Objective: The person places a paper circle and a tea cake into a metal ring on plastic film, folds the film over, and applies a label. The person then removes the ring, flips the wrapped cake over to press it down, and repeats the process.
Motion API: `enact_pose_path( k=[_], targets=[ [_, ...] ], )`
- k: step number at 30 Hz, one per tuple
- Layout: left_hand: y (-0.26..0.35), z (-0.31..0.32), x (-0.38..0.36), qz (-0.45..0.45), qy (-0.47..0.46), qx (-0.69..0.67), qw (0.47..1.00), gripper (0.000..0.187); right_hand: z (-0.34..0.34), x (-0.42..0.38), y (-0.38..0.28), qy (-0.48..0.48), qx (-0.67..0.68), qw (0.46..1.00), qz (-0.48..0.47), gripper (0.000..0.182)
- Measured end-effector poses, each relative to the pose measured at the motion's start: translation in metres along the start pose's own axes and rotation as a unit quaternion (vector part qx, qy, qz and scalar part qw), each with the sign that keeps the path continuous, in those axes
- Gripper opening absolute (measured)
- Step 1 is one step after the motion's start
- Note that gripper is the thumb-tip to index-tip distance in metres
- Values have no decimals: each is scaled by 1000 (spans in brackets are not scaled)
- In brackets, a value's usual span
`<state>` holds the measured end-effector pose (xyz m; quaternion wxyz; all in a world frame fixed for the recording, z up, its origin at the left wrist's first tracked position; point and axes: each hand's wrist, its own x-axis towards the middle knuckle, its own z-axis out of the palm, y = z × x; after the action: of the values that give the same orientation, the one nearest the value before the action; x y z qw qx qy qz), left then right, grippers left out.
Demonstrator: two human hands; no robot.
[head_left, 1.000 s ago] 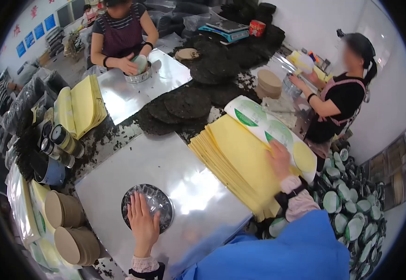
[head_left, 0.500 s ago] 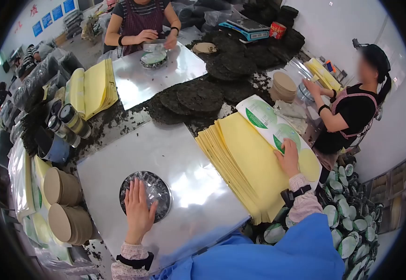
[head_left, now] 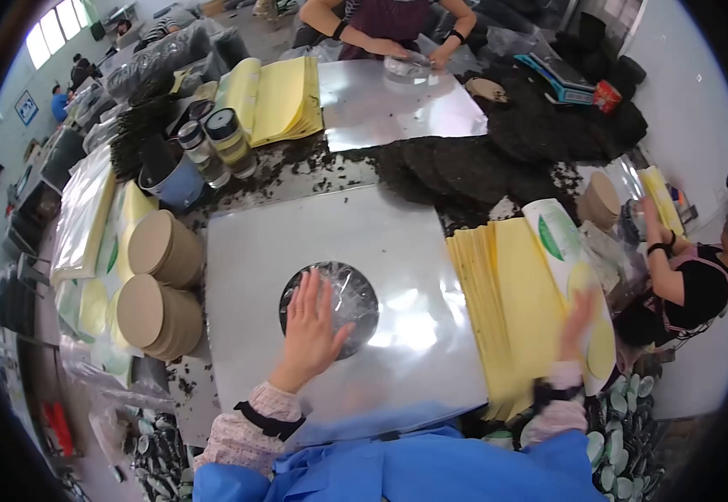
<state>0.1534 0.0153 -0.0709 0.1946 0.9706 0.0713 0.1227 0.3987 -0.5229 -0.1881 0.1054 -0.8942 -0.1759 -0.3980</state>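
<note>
My left hand lies flat, fingers stretched out, over a dark round disc covered with crinkled clear plastic. The disc rests on a shiny metal sheet. My right hand is smeared by motion above the stack of yellow paper, close to the white and green printed sheet along its right side. Whether those fingers hold anything does not show.
Round brown cardboard stacks stand left of the metal sheet. Behind them are lidded jars and a blue container. Dark flat round cakes lie beyond the sheet. Co-workers handle round things across the table and at the right.
My view has turned, shifting the table rightward in it. My left hand stays on the disc. My right hand, earlier with fingers on the printed sheet, is now moving and blurred.
</note>
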Motion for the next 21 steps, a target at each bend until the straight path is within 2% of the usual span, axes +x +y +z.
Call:
enact_pose_path(
  k=[1, 2, 3, 4, 6, 7, 10, 11, 12, 13, 14, 15, 16, 17, 18, 19, 20, 21],
  targets=[
    [-2, 1, 0, 11, -17, 20, 1000, 80, -16, 24, -107, -81, 161, 983, -19, 53],
    [-2, 4, 1, 24, -33, 40, 998, 75, -32, 49, -214, -168, 340, 925, -6, 64],
    [0, 9, 3, 3, 3, 51, 999, 63, -48, 73, -320, -248, 474, 844, 30, 77],
    [-1, 10, 3, 5, 5, 58, 998, 63, -38, 81, -351, -212, 463, 844, -165, 86],
    [-7, 13, -3, 20, 1, -80, 997, 55, -47, 92, -400, -321, 451, 793, -256, 89],
    [-17, 37, -15, -49, 40, -376, 925, 50, -52, 95, -405, -318, 454, 792, -255, 89],
    [-7, 17, -8, -33, 59, -309, 949, 52, -52, 109, -413, -350, 379, 796, -316, 93],
    [-4, 19, -10, -84, 63, -472, 875, 51, -46, 118, -413, -414, 448, 748, -261, 89],
    [-4, 17, -10, -88, 59, -475, 874, 51, -43, 122, -413, -474, 512, 689, -195, 85],
    [-5, 14, -8, -85, 14, -420, 903, 51, -28, 117, -420, -478, 511, 689, -189, 85],
    [-6, 12, -7, -80, -28, -362, 928, 51, -3, 109, -433, -482, 687, 544, 9, 78],
    [-7, 12, -9, -81, -29, -364, 928, 51, 11, 103, -442, -440, 801, 351, 207, 70],
    [-10, 9, -8, -20, -30, -240, 970, 49, 11, 98, -444, -438, 802, 351, 205, 70],
    [-14, 7, -2, 42, -21, -110, 993, 48, 10, 95, -444, -443, 775, 433, 127, 64],
    [-15, 6, 3, 42, -11, -111, 993, 48, 13, 95, -443, -445, 736, 508, 48, 59],
    [-15, 6, -1, 13, 72, -153, 986, 48, 7, 99, -458, -522, 682, 498, 121, 63],
    [-15, 6, -4, -15, 152, -193, 969, 49, -6, 99, -464, -522, 681, 497, 126, 63],
    [-16, 7, -8, -45, 230, -231, 944, 50, -22, 99, -468, -468, 537, 692, -120, 64]
  ],
)
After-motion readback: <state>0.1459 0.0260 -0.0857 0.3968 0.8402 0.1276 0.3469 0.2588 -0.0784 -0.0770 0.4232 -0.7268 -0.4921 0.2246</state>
